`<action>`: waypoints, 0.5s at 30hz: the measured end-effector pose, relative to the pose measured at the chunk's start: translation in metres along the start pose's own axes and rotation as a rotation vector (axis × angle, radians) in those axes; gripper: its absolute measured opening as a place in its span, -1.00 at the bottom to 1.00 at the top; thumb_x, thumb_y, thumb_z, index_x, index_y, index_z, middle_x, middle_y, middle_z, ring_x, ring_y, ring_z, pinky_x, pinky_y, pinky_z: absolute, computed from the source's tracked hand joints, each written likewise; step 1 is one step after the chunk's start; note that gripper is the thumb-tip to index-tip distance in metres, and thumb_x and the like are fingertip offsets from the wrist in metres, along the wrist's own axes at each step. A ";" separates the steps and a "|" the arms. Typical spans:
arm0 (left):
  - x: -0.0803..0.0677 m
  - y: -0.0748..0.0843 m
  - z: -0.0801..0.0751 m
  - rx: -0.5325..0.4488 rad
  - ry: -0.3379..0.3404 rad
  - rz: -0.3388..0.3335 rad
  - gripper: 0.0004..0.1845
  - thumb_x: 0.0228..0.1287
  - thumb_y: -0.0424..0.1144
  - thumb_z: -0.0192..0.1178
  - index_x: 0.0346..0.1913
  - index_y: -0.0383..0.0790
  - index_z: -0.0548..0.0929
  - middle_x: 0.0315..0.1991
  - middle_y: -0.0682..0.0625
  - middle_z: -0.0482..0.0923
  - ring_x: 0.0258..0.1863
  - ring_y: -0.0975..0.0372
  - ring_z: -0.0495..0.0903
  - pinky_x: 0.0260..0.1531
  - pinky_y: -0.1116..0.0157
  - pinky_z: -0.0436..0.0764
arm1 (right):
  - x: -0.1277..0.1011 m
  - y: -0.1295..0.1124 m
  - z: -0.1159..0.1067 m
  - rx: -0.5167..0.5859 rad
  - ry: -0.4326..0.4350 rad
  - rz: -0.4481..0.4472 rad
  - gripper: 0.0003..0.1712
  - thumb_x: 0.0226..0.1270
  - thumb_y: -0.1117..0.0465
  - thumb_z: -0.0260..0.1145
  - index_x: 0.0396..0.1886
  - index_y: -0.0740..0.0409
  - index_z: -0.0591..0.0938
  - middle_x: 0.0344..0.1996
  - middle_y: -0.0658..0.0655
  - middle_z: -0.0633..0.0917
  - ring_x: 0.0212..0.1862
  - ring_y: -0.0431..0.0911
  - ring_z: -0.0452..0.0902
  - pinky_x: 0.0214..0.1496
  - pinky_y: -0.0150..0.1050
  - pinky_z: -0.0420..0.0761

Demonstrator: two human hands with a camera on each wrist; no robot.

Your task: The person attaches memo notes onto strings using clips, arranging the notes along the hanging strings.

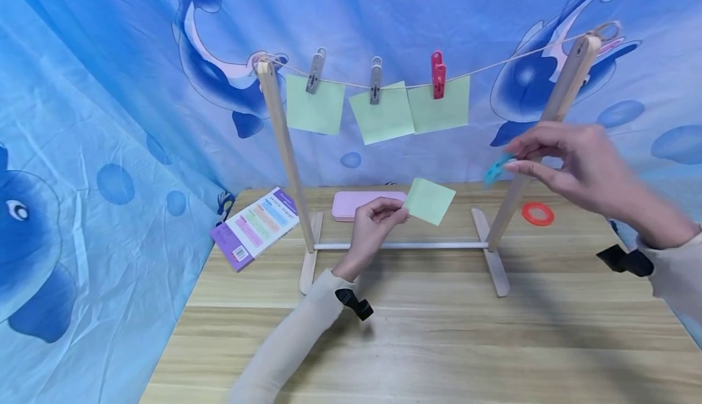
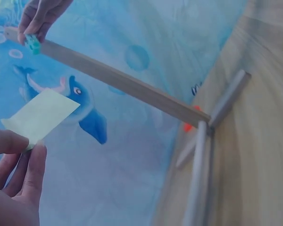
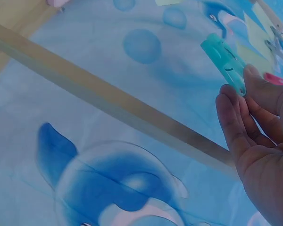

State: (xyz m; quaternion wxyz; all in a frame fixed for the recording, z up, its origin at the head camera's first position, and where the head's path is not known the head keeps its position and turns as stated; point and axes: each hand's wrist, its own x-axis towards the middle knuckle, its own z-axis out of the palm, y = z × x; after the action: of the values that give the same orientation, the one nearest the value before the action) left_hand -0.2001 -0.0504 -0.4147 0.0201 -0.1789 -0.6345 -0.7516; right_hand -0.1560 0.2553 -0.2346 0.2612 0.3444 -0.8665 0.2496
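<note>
My left hand pinches a corner of a loose pale green square note above the table, in front of the wooden rack; the note also shows in the left wrist view. My right hand is raised by the rack's right post and pinches a teal clothespin at its fingertips; the clothespin points up-left in the right wrist view. A string runs between the two posts. On it hang three green notes, held by two grey pegs and one red peg.
A wooden table carries the rack's feet and crossbar. A pink case lies behind the rack, a purple booklet at the left, an orange ring at the right. Blue dolphin-print cloth surrounds the table.
</note>
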 end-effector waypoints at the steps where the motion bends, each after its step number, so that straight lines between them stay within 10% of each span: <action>1: 0.002 0.002 0.003 -0.003 0.000 0.005 -0.74 0.23 -0.33 0.35 -0.09 -0.43 0.66 -0.21 -0.12 0.72 -0.30 0.27 0.74 -0.06 0.00 0.72 | 0.002 -0.001 -0.004 -0.012 0.003 0.006 -0.59 -0.06 0.54 0.51 -0.17 0.14 0.74 -0.35 -0.06 0.72 -0.34 -0.53 0.55 -0.17 -0.78 0.51; 15: 0.031 0.026 0.034 -0.031 0.020 0.026 -0.76 0.21 -0.27 0.37 -0.10 -0.27 0.68 -0.32 0.00 0.75 -0.25 0.11 0.77 -0.59 0.51 0.53 | 0.033 -0.013 -0.044 -0.139 0.039 0.018 -0.70 0.08 0.51 0.45 -0.16 0.24 0.72 -0.34 -0.07 0.69 -0.28 -0.69 0.43 -0.03 -0.87 0.38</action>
State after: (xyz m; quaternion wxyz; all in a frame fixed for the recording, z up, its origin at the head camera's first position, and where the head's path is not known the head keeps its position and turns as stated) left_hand -0.2143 -0.0161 -0.3768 0.0337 -0.1798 -0.6203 -0.7628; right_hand -0.1548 0.2585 -0.1779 0.2991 0.3127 -0.8795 0.1979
